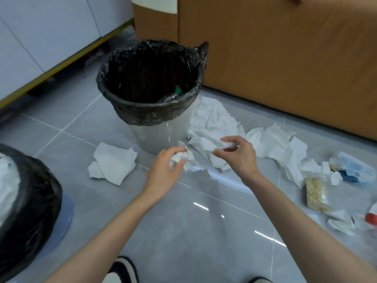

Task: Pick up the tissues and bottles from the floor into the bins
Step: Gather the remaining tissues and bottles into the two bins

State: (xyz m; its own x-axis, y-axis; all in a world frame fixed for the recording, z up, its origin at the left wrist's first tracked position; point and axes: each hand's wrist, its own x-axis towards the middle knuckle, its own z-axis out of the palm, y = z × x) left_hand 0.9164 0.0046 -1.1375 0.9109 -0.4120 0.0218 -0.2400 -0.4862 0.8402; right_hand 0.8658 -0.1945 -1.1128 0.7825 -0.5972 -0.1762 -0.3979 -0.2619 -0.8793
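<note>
No text, brand, number or sign can be read anywhere. Any print on the crumpled blue-and-white plastic wrapper (353,168) and on the clear packet of pale yellow noodles (315,193) is too blurred to make out.

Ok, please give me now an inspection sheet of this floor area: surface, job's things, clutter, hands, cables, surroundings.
Surface: grey glossy floor tiles.
Job's things: a flat tissue lies left of the middle bin. A tissue pile lies to its right and spreads further right. A bottle with a green cap lies inside it. The left bin holds something white.
Clutter: snack packet, blue-and-white packaging, red-capped item at the right edge.
Grippers: left hand grips a crumpled tissue; right hand pinches a second tissue.
Cables: nothing seen.
Surroundings: wooden cabinet behind, white cabinet at left, shoes at the bottom edge.
</note>
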